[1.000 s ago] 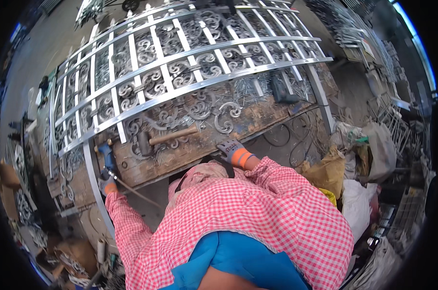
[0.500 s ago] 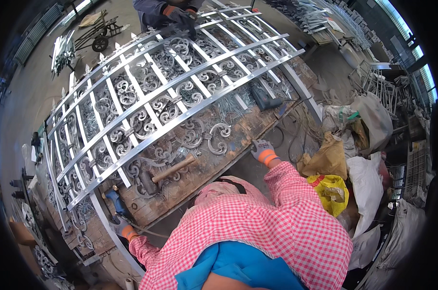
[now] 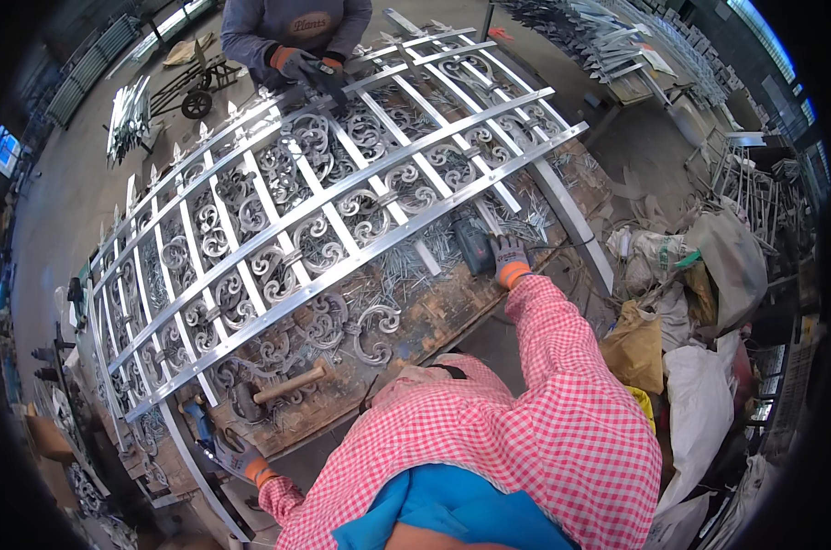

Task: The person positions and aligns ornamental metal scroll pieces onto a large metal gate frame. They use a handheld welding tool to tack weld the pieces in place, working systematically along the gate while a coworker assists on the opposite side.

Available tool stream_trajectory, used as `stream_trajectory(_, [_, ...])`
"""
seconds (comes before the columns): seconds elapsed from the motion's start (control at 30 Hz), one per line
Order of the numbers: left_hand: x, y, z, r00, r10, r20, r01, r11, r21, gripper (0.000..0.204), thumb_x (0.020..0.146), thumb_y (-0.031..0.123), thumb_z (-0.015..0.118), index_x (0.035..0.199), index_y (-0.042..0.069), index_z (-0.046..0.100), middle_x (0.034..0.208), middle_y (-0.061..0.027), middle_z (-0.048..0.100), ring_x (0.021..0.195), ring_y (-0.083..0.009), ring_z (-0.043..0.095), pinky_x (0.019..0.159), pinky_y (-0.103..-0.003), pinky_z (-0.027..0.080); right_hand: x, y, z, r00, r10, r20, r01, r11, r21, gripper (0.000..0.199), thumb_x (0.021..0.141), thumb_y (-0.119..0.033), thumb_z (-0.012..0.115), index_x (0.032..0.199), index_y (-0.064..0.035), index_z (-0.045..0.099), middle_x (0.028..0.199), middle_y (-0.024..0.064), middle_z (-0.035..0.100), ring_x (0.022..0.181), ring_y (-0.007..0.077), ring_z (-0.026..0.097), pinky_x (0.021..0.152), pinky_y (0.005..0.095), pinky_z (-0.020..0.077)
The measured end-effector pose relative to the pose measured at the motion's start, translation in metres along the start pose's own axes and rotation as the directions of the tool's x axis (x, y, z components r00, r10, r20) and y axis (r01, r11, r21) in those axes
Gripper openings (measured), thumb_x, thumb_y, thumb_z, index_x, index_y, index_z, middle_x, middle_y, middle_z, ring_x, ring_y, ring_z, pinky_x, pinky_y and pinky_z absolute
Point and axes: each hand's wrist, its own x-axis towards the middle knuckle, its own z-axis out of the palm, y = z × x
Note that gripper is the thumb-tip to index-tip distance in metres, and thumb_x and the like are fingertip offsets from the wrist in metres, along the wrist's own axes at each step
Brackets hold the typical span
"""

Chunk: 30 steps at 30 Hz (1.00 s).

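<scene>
A large silver metal fence panel (image 3: 319, 197), with long rails, upright bars and scroll ornaments, lies across a worn wooden workbench (image 3: 434, 316). My right hand (image 3: 509, 258), in a grey glove with an orange cuff, rests at the bench's near edge, fingers stretched out. Beside it lies a dark green power tool (image 3: 473, 241); whether they touch is unclear. My left hand (image 3: 239, 456), gloved alike, has its fingers apart at the bench's near left corner, close to a blue power tool (image 3: 198, 422). Between my hands lie a wooden-handled hammer (image 3: 290, 385) and loose scroll pieces (image 3: 376, 335).
Across the panel, a co-worker's gloved hands (image 3: 307, 66) hold a dark tool. Thin metal offcuts (image 3: 411, 266) litter the bench. White sacks (image 3: 695, 403) and a brown bag (image 3: 634, 348) crowd the right side. A wheeled cart (image 3: 196, 96) stands far left; stacked metal bars (image 3: 571, 41) lie far right.
My right hand has moved forward along the bench edge to the green power tool. My left hand stays near the blue tool, its fingers now spread. More of the co-worker shows.
</scene>
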Motion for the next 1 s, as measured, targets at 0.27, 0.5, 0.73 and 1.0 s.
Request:
stream_trajectory(0.27, [-0.071,0.19,0.006,0.95,0.222,0.218,-0.17,0.957,-0.234,0.036,0.086,0.011,0.064,0.122,0.005,0.062,0.122,-0.0171,0.06,0.116,-0.0356,0.054,0.101,-0.046,0.041,0.028,0.024,-0.005,0.955,-0.288,0.076,0.278,0.953,0.118,0.087,0.067,-0.034,0.074,0.144,-0.0081,0.04,0.143,0.0203,0.041,0.132,0.0395,0.038,0.11,0.0538,0.0277])
stream_trajectory(0.5, [-0.076,0.247,-0.003,0.836,0.42,0.354,-0.341,0.902,-0.265,0.039,0.084,0.011,0.066,0.122,0.007,0.061,0.121,-0.0154,0.06,0.114,-0.0364,0.054,0.099,-0.047,0.041,0.035,0.02,0.01,0.913,-0.389,-0.125,0.406,0.9,0.157,0.091,0.066,-0.035,0.075,0.144,-0.0041,0.038,0.135,0.0208,0.047,0.128,0.0405,0.041,0.109,0.0514,0.0285])
stream_trajectory(0.73, [-0.04,0.287,0.028,0.801,0.476,0.363,-0.372,0.871,-0.321,0.041,0.082,0.012,0.068,0.123,0.008,0.061,0.122,-0.0142,0.06,0.113,-0.0368,0.054,0.1,-0.047,0.04,-0.02,0.04,-0.075,0.935,-0.344,-0.088,0.341,0.802,0.49,0.094,0.067,-0.043,0.078,0.143,-0.0042,0.039,0.129,0.0198,0.055,0.125,0.035,0.049,0.104,0.0448,0.0406])
stream_trajectory(1.0, [-0.02,0.355,0.096,0.736,0.627,0.255,-0.429,0.724,-0.541,0.042,0.081,0.014,0.069,0.122,0.008,0.06,0.124,-0.0132,0.06,0.117,-0.0345,0.053,0.102,-0.047,0.039,-0.136,0.155,-0.156,0.993,-0.024,0.112,-0.114,-0.327,0.938,0.034,0.085,-0.014,0.07,0.116,-0.0007,0.063,0.102,0.0086,0.068,0.089,0.0147,0.064,0.079,0.0282,0.0523])
